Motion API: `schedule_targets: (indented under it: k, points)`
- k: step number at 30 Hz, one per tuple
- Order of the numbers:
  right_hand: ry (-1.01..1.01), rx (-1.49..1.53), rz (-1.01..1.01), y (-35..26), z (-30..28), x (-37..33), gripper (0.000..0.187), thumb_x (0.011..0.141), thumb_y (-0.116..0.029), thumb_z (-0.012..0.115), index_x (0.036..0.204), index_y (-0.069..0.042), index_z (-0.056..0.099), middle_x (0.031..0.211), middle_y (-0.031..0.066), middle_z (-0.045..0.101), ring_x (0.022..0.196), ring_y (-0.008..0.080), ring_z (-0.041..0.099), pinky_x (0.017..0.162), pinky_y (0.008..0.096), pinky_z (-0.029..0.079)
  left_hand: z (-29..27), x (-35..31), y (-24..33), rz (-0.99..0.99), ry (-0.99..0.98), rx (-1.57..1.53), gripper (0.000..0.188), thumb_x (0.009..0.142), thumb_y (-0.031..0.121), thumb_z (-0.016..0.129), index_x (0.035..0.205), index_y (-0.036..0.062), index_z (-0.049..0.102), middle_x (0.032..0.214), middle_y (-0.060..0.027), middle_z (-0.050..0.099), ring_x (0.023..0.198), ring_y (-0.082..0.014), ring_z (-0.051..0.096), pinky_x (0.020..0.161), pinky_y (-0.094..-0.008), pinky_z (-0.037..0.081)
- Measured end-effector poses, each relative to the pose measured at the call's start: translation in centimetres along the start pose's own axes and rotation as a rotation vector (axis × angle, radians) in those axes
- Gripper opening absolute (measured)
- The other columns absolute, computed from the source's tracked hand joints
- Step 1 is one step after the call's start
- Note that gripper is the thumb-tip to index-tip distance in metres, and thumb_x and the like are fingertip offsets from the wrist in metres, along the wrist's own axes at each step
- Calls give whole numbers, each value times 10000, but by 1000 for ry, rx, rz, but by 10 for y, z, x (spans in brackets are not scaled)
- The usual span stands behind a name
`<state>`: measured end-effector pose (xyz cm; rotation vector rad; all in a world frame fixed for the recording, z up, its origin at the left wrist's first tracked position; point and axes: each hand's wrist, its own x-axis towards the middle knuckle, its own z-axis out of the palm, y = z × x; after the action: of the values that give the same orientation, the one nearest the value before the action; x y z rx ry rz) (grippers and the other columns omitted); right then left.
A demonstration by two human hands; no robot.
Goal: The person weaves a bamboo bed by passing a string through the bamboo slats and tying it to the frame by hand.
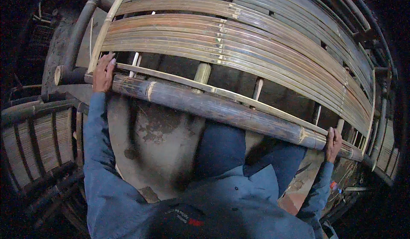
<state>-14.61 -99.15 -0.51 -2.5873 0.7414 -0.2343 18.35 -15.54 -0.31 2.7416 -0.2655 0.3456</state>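
Note:
A long thin bamboo strip (226, 92) lies along the thick front bamboo pole (205, 107), a little apart from the slatted bamboo surface (222, 40) beyond it. At the strip's left end my left hand (103, 73) is closed, its fingers bent over the strip beside the corner of the frame. My right hand (334, 145) grips the other end, thumb and fingers together near the pole's right end. Part of each hand's grip is hidden. Between pole and slats a gap shows short cross pieces, among them a thicker bamboo crosspiece (202, 76).
A pale bamboo edge strip (109, 23) borders the slats on the left, beside a dark bamboo post (81, 34). Another slatted bamboo piece (40, 136) stands at the left. My legs (222, 147) are under the front pole, above a stained floor (158, 140).

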Motion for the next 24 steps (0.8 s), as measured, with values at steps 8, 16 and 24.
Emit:
schedule_targets:
  k: [8, 16, 24]
  points:
    - [-224, 170, 98, -7, -22, 9, 274, 994, -270, 637, 979, 4, 643, 838, -18, 555, 777, 85, 467, 683, 242, 382, 14, -14, -33, -125, 45, 193, 459, 1022, 363, 456, 1010, -20, 710, 1063, -232, 690, 1055, -409, 615, 896, -488, 449]
    - [-202, 118, 208, -5, -23, 12, 368, 965, -358, 676, 1067, -4, 676, 895, 7, 604, 809, 111, 532, 717, 263, 428, 16, -16, -30, -76, 239, -40, 378, 1016, 300, 483, 1038, 30, 747, 993, -184, 724, 946, -357, 671, 846, -419, 494]
    - [-238, 168, 282, 44, -41, 12, 463, 961, -345, 680, 1219, 36, 629, 1149, 102, 627, 1053, 196, 562, 979, 323, 421, 22, -12, -28, -132, 234, -129, 341, 981, 296, 557, 920, -8, 700, 861, -195, 672, 795, -330, 625, 773, -409, 477]
